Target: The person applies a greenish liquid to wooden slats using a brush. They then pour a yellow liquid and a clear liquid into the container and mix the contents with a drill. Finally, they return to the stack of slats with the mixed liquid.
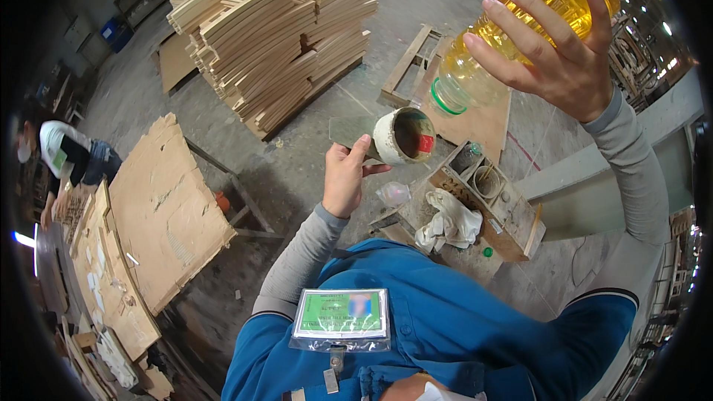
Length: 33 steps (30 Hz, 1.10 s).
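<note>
My left hand (pixel 346 180) is closed on a round, white-crusted cup (pixel 385 137), thumb and fingers at its left side. The cup's inside looks brown, with a red patch on the wall. A flat grey-green piece (pixel 347 131) sticks out to the left beside my thumb; I cannot tell if it is joined to the cup. Up at the right, my right hand (pixel 553 56) grips a large clear plastic bottle (pixel 479 37) of yellow liquid. The bottle tilts neck down, its green-ringed neck above and right of the cup. No stream shows between them.
Below the bottle stands a wooden box (pixel 512 226) with compartments, a white rag (pixel 449 223) and a green cap (pixel 487 252). Curved wooden pieces (pixel 275 44) are stacked ahead. A worn board (pixel 167 215) lies at the left, with another person (pixel 70 152) beyond it.
</note>
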### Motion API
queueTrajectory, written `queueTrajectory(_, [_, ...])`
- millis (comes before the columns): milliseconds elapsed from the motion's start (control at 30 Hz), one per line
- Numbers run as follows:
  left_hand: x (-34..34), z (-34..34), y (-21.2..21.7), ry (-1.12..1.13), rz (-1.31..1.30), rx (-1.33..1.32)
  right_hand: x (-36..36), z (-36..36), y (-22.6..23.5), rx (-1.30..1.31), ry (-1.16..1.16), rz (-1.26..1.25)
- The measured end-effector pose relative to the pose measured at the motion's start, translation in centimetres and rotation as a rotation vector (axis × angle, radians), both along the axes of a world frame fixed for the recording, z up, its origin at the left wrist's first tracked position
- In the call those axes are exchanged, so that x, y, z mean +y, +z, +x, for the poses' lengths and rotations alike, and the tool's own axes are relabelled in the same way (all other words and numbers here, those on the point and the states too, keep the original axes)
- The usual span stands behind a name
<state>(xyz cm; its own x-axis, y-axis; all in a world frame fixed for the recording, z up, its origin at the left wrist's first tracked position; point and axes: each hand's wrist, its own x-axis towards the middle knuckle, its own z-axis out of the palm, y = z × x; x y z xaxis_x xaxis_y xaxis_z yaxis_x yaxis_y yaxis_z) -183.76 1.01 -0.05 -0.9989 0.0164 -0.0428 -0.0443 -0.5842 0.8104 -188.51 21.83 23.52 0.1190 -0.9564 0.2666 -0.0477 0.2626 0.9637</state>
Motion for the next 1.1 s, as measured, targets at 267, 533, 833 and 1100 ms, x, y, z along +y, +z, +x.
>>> queueTrajectory(267, [0.5,-0.1,0.2,-0.039,-0.028,0.032,0.7,0.5,0.0,-0.028,-0.012,-0.022])
queueTrajectory(533, [0.5,0.3,0.2,-0.016,-0.017,0.001,0.6,0.9,0.0,-0.046,-0.018,-0.028])
queueTrajectory(833, [0.2,0.7,0.2,-0.022,-0.016,0.0,0.4,1.4,0.1,-0.071,-0.014,-0.031])
queueTrajectory(1100, [2.0,0.8,1.6,-0.069,-0.051,0.017,3.2,2.3,-0.8,-0.124,-0.04,-0.096])
